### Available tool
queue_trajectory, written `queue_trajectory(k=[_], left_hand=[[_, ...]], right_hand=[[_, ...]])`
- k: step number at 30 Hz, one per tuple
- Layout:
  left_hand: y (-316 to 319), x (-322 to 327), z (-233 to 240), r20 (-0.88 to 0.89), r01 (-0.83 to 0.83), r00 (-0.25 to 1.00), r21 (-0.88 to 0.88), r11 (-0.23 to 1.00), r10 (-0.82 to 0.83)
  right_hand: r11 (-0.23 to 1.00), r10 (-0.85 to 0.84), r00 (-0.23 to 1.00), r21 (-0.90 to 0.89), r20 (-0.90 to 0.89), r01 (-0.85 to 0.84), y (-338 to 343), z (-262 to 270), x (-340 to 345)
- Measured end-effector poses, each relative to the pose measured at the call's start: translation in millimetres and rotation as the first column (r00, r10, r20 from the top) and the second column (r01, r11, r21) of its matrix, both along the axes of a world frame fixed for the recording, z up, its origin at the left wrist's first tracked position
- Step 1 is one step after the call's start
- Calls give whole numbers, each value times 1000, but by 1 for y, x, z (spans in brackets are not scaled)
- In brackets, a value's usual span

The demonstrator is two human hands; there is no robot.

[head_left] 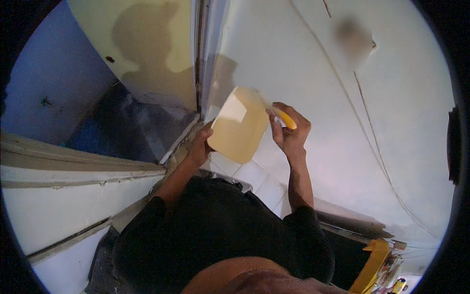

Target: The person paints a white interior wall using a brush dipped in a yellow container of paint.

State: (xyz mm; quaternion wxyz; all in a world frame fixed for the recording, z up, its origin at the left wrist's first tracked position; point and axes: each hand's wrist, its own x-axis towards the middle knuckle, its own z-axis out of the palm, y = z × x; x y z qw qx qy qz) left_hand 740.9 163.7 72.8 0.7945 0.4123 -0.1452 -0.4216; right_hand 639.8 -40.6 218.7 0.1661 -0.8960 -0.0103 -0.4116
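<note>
A cream plastic tub [240, 137] with rounded corners is held up at chest height, its open side facing me. My left hand [200, 145] grips its left edge, with the thumb on the rim. In my right hand [292, 128] is a brush with a yellow handle [285, 117]. Its blurred, pale head reaches the tub's upper right rim; whether it touches the rim, I cannot tell. Light falls on the tub's upper left inside, and shadow covers much of the rest.
A white wall [293, 66] with a thin cable [371, 128] running down it rises on the right. Ahead to the left, a pale yellow door [158, 81] stands beside its frame [198, 55]. White floor tiles [253, 178] lie below. A yellow object [372, 262] sits among clutter at lower right.
</note>
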Motion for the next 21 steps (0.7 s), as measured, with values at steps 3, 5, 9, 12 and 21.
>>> queue_trajectory(k=[3,5,9,12,21], left_hand=[[-2,-3,-7,2,-28,1000,56,998,28],[-3,-7,-8,-17,-44,999,72,996,45],[-12,7,-2,-8,0,1000,50,999,1],[-15,20,9,91,63,994,38,997,-66],[-2,87,-2,58,174,983,36,984,-175]], right_hand=[[999,-7,997,52,81,2,2,0,-10],[947,-17,1000,322,1,16,9,-3,-13],[959,-26,997,279,-67,44,16,-15,1],[943,-29,990,325,-136,72,13,-28,21],[877,-249,966,407,-73,257,22,-4,58]])
